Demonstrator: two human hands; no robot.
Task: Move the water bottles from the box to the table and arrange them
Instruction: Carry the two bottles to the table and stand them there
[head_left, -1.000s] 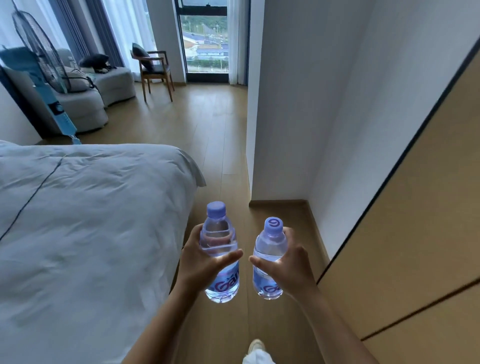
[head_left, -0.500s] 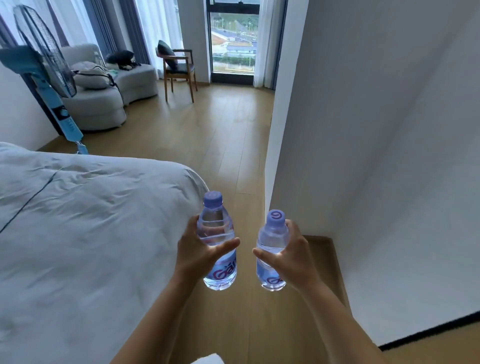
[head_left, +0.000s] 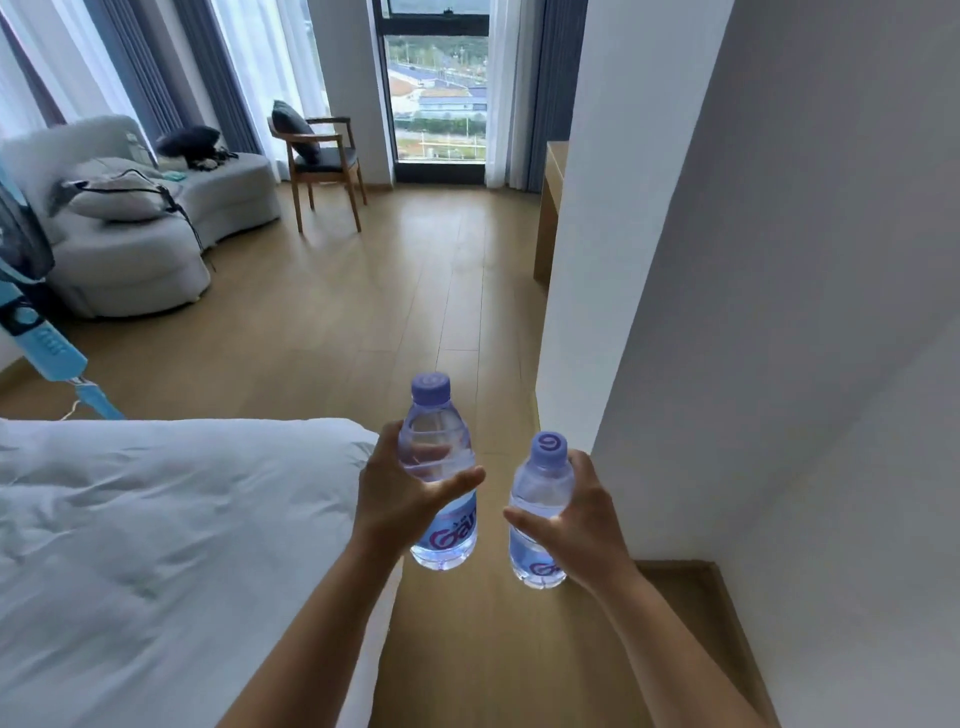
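Note:
I carry two clear water bottles with purple caps, upright in the air over the wooden floor. My left hand grips the left bottle around its middle, thumb across the front. My right hand grips the right bottle, which sits a little lower and tilts slightly toward me. The two bottles are apart, roughly a hand's width between them. A wooden table edge shows past the wall corner at the right. No box is in view.
A white bed fills the lower left. A white wall corner stands close on the right. Ahead lie open wooden floor, a wooden chair, a grey sofa, a blue fan and a window.
The view has advanced along the passage beside the bed and lifted toward the room; the wood panel at right has left the view. Both hands keep their bottles, held slightly higher.

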